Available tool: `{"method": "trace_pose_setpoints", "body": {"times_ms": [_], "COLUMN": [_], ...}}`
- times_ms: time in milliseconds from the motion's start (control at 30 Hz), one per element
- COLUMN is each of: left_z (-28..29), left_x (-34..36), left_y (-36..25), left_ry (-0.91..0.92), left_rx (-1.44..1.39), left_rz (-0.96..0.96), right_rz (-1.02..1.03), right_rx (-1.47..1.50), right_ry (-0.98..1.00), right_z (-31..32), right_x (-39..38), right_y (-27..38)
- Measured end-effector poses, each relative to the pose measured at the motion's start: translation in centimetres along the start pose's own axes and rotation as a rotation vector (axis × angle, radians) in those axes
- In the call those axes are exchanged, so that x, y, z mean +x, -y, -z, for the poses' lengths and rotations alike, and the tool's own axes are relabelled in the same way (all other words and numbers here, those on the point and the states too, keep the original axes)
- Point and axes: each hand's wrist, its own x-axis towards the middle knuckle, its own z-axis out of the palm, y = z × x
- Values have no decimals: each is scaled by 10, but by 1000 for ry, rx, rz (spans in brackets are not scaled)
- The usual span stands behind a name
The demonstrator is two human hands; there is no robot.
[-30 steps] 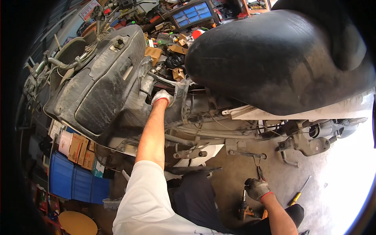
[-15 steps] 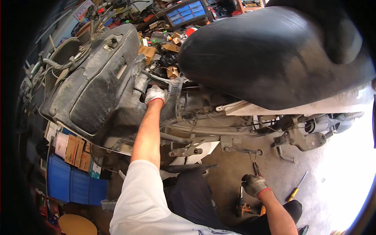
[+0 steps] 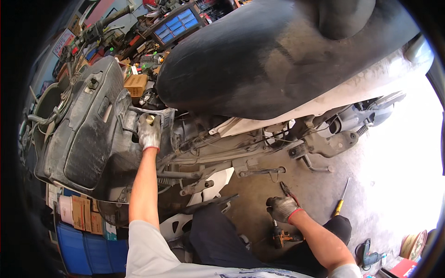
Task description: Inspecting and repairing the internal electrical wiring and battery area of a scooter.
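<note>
My left hand [image 3: 149, 134], in a pale work glove with a red cuff, reaches onto the scooter's step-through frame behind the dusty front panel [image 3: 88, 139]. Its fingers are closed around a small yellowish round piece [image 3: 150, 119], too small to name surely. My right hand [image 3: 283, 210], gloved too, hangs low over the floor at the right. It is closed on red-handled pliers [image 3: 287, 190], whose jaws point up and away from me. The palm side of that hand is hidden.
The black seat [image 3: 222, 69] overhangs the frame. A cordless drill [image 3: 279, 235], a yellow-handled screwdriver [image 3: 340, 204] and a blue power tool [image 3: 367, 255] are on the floor at the right. Blue bins [image 3: 76, 248] and cartons [image 3: 83, 213] stand at the left.
My view has turned, so the scooter appears farther left. My left hand has turned on the frame, and the yellowish piece now shows at its fingers. My right hand still holds the pliers.
</note>
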Motion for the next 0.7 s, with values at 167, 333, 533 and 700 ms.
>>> {"method": "trace_pose_setpoints", "body": {"times_ms": [167, 333, 533, 700], "left_z": [19, 17, -5, -67], "left_x": [-71, -200, -321, -389], "left_y": [-11, -24, -60, -72], "left_ry": [-80, 264, 888, 1259], "left_rx": [-470, -412, -632, -253], "left_rz": [-140, -217, 148, -14], "right_rz": [34, 61, 68, 42], "right_rx": [42, 13, 41, 45], "right_ry": [-35, -29, -35, -38], "right_z": [2, 8, -7, -6], "right_x": [0, 1, 14, 12], "right_y": [-3, -5, -13, -13]}}
